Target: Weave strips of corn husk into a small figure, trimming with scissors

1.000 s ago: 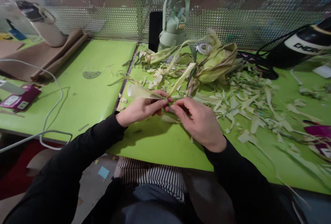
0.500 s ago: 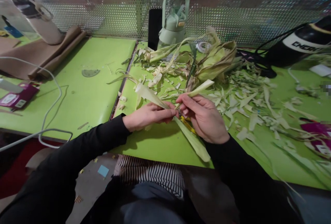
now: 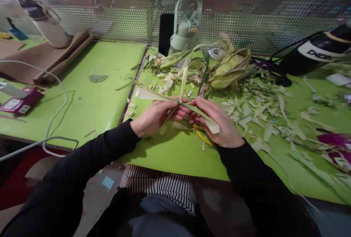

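Note:
Pale green corn husk strips (image 3: 153, 95) meet at a small knot-like crossing between my hands, with ends pointing left, up and right. My left hand (image 3: 155, 115) pinches them just left of the crossing. My right hand (image 3: 212, 120) grips from the other side, and one strip lies across its fingers toward the palm. Beneath the right hand a yellow-handled tool (image 3: 202, 135) lies on the green table; its working end is hidden. A pile of dried husks (image 3: 229, 71) lies just beyond my hands.
Shredded husk bits (image 3: 263, 109) cover the table to the right. A light green bottle (image 3: 184, 34) and a dark phone-like slab (image 3: 166, 34) stand by the perforated screen. A black bottle (image 3: 315, 52) is at right, a white cable (image 3: 61, 91) at left, brown sheet (image 3: 41, 60) behind it.
The strip that hung down toward the table's front edge now lies across my right hand. Another strip now points upward, away from me. My hands have come level around the crossing.

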Available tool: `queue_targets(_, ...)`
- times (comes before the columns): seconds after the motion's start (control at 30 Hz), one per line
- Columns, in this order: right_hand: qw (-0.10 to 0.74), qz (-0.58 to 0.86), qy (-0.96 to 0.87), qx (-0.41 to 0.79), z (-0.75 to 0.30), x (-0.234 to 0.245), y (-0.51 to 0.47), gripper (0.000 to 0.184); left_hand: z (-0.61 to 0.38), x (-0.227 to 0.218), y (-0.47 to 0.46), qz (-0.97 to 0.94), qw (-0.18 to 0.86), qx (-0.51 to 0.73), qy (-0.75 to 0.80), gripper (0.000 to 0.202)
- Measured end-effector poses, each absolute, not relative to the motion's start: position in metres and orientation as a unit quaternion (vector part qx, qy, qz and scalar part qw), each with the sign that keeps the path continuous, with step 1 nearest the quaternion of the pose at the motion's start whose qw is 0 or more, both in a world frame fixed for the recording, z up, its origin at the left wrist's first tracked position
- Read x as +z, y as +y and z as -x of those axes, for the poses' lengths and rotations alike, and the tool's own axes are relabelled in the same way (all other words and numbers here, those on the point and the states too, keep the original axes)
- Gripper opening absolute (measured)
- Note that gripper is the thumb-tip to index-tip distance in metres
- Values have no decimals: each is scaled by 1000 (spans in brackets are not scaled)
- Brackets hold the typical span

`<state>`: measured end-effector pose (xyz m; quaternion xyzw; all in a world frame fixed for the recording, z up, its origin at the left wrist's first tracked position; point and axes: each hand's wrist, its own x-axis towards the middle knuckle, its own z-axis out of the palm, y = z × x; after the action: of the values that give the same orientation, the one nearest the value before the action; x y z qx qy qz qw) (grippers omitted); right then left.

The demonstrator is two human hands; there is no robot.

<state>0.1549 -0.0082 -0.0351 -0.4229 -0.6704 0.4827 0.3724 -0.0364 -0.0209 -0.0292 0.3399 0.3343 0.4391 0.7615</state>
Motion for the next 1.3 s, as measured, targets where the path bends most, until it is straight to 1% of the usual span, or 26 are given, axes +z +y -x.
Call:
queue_targets(0.13, 291, 394, -654, 576, -139, -34, -17, 33, 37, -29, -23, -352, 716, 502, 333, 20)
queue_targets(0.2, 260, 395, -674, 568, -130, -32, -23, 33, 35, -30, -24, -360, 694, 528, 331, 17)
queue_targets(0.23, 254, 403, -695, 538, -126, -32, -25, 33, 34, -31, -25, -362, 690, 533, 331, 16)
queue_targets(0.33, 260, 435, -744, 435, -120, -34, -30, 32, 30, -34, -27, -353, 706, 516, 333, 15)
queue_targets(0.5, 284, 431, -787, 339, -119, -35, -37, 33, 28, -38, -28, -389, 717, 475, 330, 12)
queue_targets(0.67, 294, 413, -814, 283, -118, -33, -44, 30, 32, -36, -29, -401, 729, 451, 323, 19)
queue_targets(0.9, 284, 384, -848, 228, -117, -39, -46, 27, 37, -33, -30, -388, 744, 427, 336, 21)
queue_targets(1.1, 277, 365, -858, 232, -116, -41, -46, 28, 36, -32, -31, -372, 765, 416, 321, 19)
queue_targets(1.2, 281, 360, -851, 259, -114, -42, -45, 29, 35, -33, -30, -372, 770, 406, 321, 20)
queue_targets(1.3, 304, 363, -821, 319, -114, -41, -43, 33, 35, -33, -26, -387, 756, 414, 328, 21)
